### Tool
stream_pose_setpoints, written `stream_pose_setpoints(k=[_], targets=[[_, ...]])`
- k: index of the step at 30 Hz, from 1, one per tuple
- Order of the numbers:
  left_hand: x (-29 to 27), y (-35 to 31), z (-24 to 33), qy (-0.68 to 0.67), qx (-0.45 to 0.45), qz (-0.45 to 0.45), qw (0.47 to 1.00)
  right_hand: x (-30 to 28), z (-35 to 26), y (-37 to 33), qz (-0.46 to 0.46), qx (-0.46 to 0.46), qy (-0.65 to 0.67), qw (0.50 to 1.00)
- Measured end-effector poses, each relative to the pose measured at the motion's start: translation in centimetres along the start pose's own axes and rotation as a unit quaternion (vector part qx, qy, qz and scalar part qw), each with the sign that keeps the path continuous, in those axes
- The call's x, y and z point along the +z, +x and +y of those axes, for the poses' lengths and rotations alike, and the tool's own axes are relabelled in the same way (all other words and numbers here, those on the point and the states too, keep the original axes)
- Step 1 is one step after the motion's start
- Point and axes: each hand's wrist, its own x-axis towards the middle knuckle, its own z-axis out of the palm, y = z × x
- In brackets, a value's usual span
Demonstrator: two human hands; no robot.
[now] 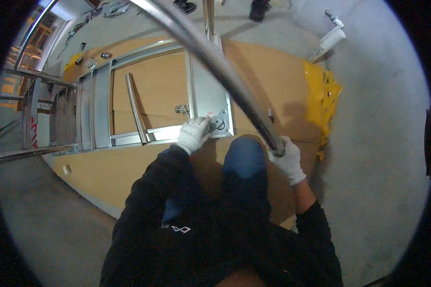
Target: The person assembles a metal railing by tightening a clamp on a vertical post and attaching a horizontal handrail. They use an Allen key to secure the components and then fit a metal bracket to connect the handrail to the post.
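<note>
The right hand is clamped around the near end of a long metal tube, which slants up and away to the left, beyond both hands and out of view. Well apart from it, the gloved left hand lies at the near corner of the metal frame, beside a corner plate; whether its fingers grip anything, I cannot tell. With only one hand seen on the tube, and that at its end, the far length could swing or dip if the grip slackens, since the glove may slide on smooth metal. It might then strike the frame or the left hand's fingers. Left of that hand, a short tube lies across the near rail and would probably roll if the frame were jolted. The knee between the hands also looks exposed to a slip.
</note>
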Motion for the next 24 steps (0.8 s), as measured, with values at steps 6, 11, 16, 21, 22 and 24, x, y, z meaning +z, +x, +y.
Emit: stream_pose_setpoints(k=[6,11,16,21,22,24], targets=[[2.6,3.6,-2.0,0.077,-0.095,-0.163,0.979,-2.3,0.7,-2.0,0.051,0.052,0.01,0.997],[2.3,2.3,-1.8,-0.044,-0.138,-0.14,0.98,-3.1,-2.3,-0.3,0.073,0.13,0.298,0.943],[1.0,-1.4,0.8,-0.444,-0.261,-0.048,0.856,-4.5,-11.7,6.8,0.104,0.174,0.463,0.863],[-3.7,-4.4,4.6,-0.674,-0.31,0.062,0.667,-4.4,-13.8,7.9,0.118,0.107,0.546,0.822],[-4.4,-4.9,4.5,-0.708,-0.309,0.083,0.629,-4.5,-13.3,7.0,0.128,0.101,0.517,0.84],[-6.5,-5.7,4.0,-0.764,-0.285,0.121,0.566,-4.5,-11.5,5.2,0.145,0.101,0.456,0.872]])
